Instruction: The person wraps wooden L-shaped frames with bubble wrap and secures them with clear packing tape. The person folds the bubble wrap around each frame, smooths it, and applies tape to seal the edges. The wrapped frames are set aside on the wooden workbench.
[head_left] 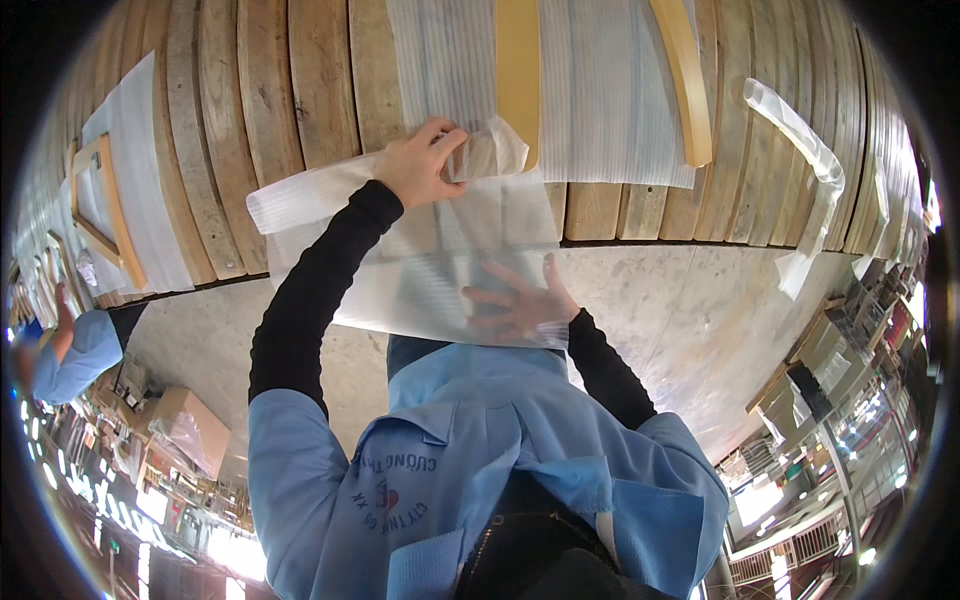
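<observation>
Fingers of the left hand [412, 172] grip a folded part of the translucent sheet [390, 280] at eleven o'clock; the right hand [532, 303] has open fingers beneath it. The step seems to be arranging this sheet; the next move calls for even folds.

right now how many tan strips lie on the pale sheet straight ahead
2: one strip near the left hand, another strip farther right; more may lie out of frame.

Centre now, a sheet [420, 265] crosses the surface [275, 90] edge; above, two strips [517, 80] lie on an under-sheet [610, 90]; upper left, a frame [121, 210].
</observation>
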